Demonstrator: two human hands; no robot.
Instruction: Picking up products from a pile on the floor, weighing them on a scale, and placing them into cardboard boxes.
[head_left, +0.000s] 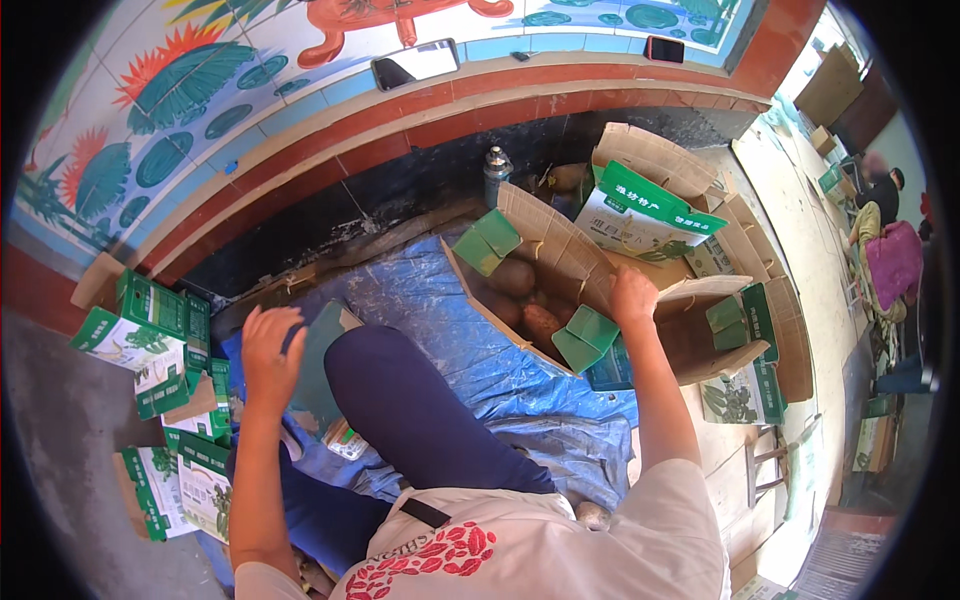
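Note:
My left hand [272, 355] is raised to the left of my bent knee, its fingers apart and nothing in it. A stack of green and white printed cartons [150, 345] stands beyond it on the left. On the right, my right hand [633, 295] closes on the top edge of an open cardboard box [555, 235]. Inside that box lie several round, brownish root vegetables [513, 278], their exact kind unclear. Green flaps [587, 338] fold out at its corners. A second open cardboard box [690, 335] sits right beside it, its inside in shadow.
A blue tarp [410, 290] covers the ground before me. Behind the boxes stand a metal flask [497, 170] and a green-topped carton [645, 215]. Two phones, one white-edged [415, 64] and one red-edged [665, 49], rest on the tiled ledge. Another person [885, 190] is at the far right.

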